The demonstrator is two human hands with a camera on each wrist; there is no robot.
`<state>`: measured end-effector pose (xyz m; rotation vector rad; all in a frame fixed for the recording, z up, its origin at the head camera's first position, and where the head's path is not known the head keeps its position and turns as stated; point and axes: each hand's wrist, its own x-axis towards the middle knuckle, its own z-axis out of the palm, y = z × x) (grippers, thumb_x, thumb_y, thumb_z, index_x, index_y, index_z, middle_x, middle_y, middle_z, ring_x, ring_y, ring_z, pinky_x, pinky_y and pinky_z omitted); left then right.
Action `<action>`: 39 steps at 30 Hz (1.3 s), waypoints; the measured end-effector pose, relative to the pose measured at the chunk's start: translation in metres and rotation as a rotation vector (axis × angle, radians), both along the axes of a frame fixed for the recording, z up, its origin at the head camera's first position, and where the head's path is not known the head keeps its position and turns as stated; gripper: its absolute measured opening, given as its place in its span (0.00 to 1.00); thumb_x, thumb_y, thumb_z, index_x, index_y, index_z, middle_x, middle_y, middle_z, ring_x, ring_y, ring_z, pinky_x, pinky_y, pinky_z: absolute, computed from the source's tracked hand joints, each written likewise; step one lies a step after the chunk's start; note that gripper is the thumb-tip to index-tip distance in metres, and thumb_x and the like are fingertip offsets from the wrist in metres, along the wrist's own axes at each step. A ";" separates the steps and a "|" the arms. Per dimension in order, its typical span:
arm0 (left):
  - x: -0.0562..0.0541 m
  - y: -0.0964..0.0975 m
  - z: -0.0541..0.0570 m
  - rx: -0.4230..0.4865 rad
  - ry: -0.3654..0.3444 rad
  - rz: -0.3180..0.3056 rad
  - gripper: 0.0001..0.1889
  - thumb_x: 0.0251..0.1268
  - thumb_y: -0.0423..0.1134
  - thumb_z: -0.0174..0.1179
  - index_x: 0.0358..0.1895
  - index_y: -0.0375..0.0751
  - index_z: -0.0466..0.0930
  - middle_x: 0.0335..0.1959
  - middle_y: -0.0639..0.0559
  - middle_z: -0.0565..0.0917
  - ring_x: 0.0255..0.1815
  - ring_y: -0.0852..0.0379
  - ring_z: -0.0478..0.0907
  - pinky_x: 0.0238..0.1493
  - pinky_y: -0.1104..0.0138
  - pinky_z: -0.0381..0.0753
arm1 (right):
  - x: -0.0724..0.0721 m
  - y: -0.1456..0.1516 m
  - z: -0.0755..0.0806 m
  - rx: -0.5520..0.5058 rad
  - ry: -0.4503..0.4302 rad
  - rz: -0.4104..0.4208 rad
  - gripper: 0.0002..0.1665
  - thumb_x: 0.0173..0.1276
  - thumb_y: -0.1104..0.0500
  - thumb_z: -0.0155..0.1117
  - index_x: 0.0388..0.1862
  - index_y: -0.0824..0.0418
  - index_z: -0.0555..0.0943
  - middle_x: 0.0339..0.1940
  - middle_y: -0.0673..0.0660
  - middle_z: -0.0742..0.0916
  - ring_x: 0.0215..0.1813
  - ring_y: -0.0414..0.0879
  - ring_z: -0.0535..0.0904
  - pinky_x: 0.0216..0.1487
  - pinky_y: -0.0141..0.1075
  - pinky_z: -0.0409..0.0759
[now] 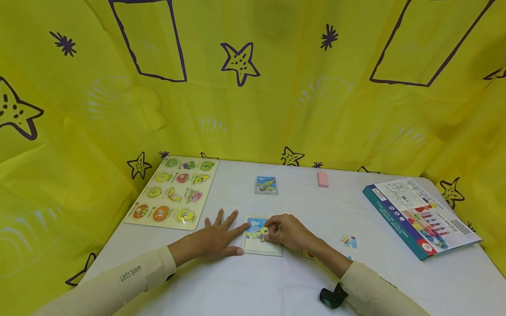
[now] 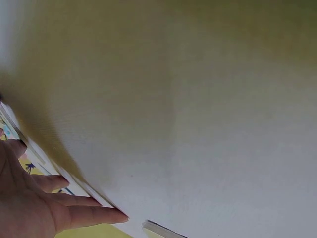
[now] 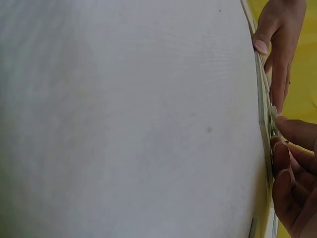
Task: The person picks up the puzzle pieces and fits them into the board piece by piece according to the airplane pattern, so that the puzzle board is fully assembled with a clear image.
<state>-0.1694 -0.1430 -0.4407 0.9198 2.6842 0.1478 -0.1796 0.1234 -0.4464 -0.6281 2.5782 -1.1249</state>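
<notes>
A small square jigsaw tray (image 1: 262, 249) lies in front of me in the head view, with blue-sky pieces (image 1: 254, 224) filling its upper part and bare board below. My left hand (image 1: 218, 239) lies spread beside it, index fingertip and thumb at the tray's left edge. Over the right part of the tray, my right hand (image 1: 290, 232) pinches a yellow jigsaw piece (image 1: 264, 232), partly hidden by the fingers. In the right wrist view the right fingers (image 3: 297, 134) bend together at the tray's edge. The left wrist view shows the left hand (image 2: 29, 213) with straight fingers.
Loose jigsaw pieces (image 1: 349, 241) lie right of the right hand. Behind the tray is an airplane picture (image 1: 266, 185), with a pink eraser (image 1: 323, 179) farther right. A fruit puzzle board (image 1: 168, 202) lies at left, a printed box (image 1: 424, 219) at right. A yellow curtain (image 1: 269, 114) hangs behind.
</notes>
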 end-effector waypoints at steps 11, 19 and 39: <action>0.001 0.001 0.003 -0.012 0.003 -0.003 0.39 0.70 0.70 0.46 0.80 0.64 0.52 0.82 0.36 0.49 0.76 0.18 0.46 0.61 0.24 0.59 | 0.000 -0.001 0.000 0.047 0.047 0.004 0.13 0.62 0.58 0.75 0.45 0.59 0.87 0.25 0.44 0.81 0.30 0.38 0.73 0.34 0.30 0.70; 0.001 0.001 0.004 -0.014 0.003 0.002 0.39 0.70 0.71 0.46 0.80 0.64 0.52 0.82 0.37 0.49 0.76 0.18 0.46 0.61 0.24 0.59 | 0.001 -0.003 0.001 0.062 0.062 0.003 0.13 0.61 0.59 0.76 0.44 0.59 0.86 0.24 0.45 0.80 0.29 0.39 0.73 0.34 0.30 0.69; -0.002 0.001 0.002 -0.037 -0.021 -0.004 0.40 0.69 0.72 0.45 0.81 0.65 0.50 0.83 0.37 0.47 0.77 0.20 0.45 0.63 0.26 0.58 | 0.000 -0.005 0.004 0.092 0.051 0.000 0.12 0.61 0.59 0.76 0.43 0.60 0.86 0.23 0.46 0.80 0.28 0.40 0.73 0.30 0.30 0.69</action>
